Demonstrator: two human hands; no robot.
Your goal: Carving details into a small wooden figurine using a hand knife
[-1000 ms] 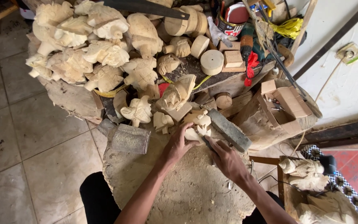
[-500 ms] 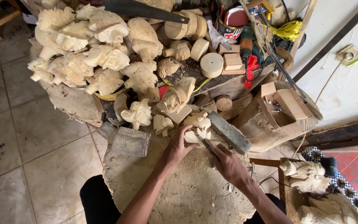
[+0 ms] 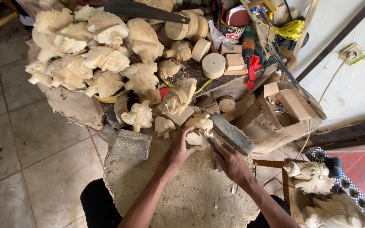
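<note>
Carving (image 3: 199,137) gripped in left hand (image 3: 180,147) | right hand (image 3: 229,162) clasps tool, touching carving

Carving (image 3: 199,137) sits on stump (image 3: 182,198) between both hands; whetstone (image 3: 232,134) right, carvings pile (image 3: 89,55) behind.

Soft, even daylight from my head view, no single source I can place; shadows are shallow, pooling only in gaps among the heap of pale carved wooden figures (image 3: 93,59) and under the flat grey sharpening stone (image 3: 232,133). The pale carvings and the white plastered wall (image 3: 351,88) run bright, near clipping, while the dark trousers (image 3: 100,204) sink to plain black; no hard glare anywhere. Focus is fair at centre on the rough round wooden work block (image 3: 191,198), detail softens toward the corners, and the wide lens bends straight lines along the right edge.
</note>
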